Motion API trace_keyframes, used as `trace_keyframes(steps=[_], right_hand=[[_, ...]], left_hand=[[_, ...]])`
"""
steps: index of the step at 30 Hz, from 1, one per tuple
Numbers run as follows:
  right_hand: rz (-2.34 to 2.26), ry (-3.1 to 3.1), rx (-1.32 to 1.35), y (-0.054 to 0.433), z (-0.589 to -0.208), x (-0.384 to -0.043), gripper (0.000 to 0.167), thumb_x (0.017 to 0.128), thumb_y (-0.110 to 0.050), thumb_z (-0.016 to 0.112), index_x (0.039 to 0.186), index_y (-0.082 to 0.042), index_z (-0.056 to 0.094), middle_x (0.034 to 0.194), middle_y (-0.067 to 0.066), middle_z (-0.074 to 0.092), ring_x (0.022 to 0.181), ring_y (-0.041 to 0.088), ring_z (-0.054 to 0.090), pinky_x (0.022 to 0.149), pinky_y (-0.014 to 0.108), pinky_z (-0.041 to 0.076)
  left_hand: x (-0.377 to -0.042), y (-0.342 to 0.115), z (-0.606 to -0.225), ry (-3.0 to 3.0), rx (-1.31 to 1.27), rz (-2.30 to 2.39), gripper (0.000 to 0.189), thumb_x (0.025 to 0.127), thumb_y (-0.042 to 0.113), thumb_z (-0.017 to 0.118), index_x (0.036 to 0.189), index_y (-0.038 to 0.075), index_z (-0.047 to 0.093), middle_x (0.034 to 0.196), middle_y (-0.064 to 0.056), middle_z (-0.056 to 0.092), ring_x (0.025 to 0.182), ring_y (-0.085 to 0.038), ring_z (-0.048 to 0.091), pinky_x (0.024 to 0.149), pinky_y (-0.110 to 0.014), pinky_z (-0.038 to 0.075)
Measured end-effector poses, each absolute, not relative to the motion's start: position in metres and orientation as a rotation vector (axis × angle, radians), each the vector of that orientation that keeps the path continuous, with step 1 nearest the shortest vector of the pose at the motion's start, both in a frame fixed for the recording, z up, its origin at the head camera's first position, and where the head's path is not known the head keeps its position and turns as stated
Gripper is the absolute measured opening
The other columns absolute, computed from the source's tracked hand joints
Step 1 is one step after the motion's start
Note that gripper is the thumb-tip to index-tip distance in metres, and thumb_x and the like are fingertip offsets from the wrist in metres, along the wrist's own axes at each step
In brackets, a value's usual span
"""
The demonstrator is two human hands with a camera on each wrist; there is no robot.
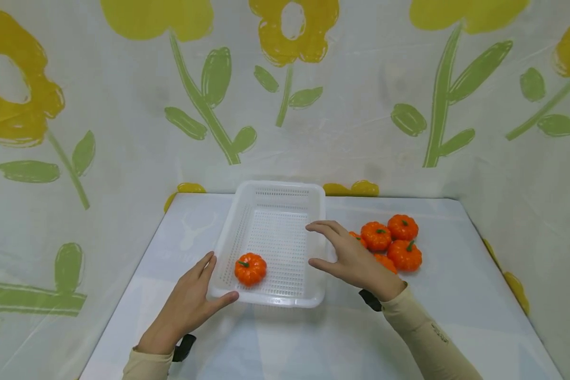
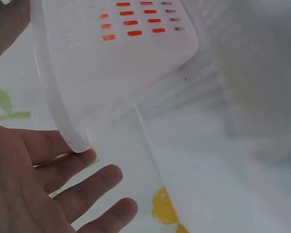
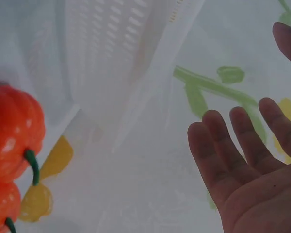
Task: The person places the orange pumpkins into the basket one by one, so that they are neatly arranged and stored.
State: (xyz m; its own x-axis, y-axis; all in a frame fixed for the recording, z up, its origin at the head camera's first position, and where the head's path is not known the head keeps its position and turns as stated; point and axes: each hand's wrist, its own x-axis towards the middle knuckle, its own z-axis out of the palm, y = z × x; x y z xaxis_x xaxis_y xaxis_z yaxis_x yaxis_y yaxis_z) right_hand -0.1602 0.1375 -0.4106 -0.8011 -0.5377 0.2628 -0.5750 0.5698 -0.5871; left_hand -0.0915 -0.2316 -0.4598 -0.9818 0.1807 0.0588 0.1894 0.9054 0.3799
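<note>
A white perforated plastic basket [image 1: 285, 302] rests on the table, with one small orange toy pumpkin [image 1: 250, 270] in its near left corner. My left hand [image 1: 190, 301] is at that same corner, fingers spread along the left side and thumb by the near rim. In the left wrist view its straight fingers [image 2: 89, 191] sit right at the rim's edge. My right hand [image 1: 349, 258] hovers at the basket's right rim with fingers apart and nothing between them; the right wrist view shows its bare palm [image 3: 262, 194]. Orange pumpkins [image 1: 405, 256] lie to its right, some partly hidden behind it.
Behind the white table [image 1: 389, 338] and along its sides hangs a pale curtain [image 1: 351, 132] printed with yellow flowers. The basket's far end stands close to the table's back edge. The loose pumpkins cluster toward the table's right back.
</note>
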Motion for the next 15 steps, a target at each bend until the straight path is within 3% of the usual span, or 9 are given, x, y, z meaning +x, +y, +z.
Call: trace_keyframes(steps=[8,15], right_hand=[[0.973,-2.77,0.771,0.183,-0.42,-0.15,0.07,0.087,-0.035,0.082,0.146,-0.016,0.05,0.148,0.004,0.047,0.134,0.027,0.048,0.103,0.05,0.05],[1.015,-2.786,0.649,0.22,-0.432,-0.143,0.068,0.085,-0.025,0.085,0.143,-0.013,0.051,0.144,0.006,0.05,0.124,0.027,0.053,0.094,0.051,0.054]], left_hand=[[-0.091,-0.233,-0.461,-3.037,-0.311,-0.613,0.112,0.083,0.075,0.064,0.155,-0.005,0.033,0.161,-0.021,0.03,0.137,-0.047,0.042,0.108,-0.064,0.038],[-0.09,-0.233,-0.462,-3.035,-0.311,-0.614,0.112,0.083,0.075,0.064,0.155,-0.005,0.033,0.161,-0.021,0.03,0.136,-0.047,0.042,0.107,-0.064,0.039]])
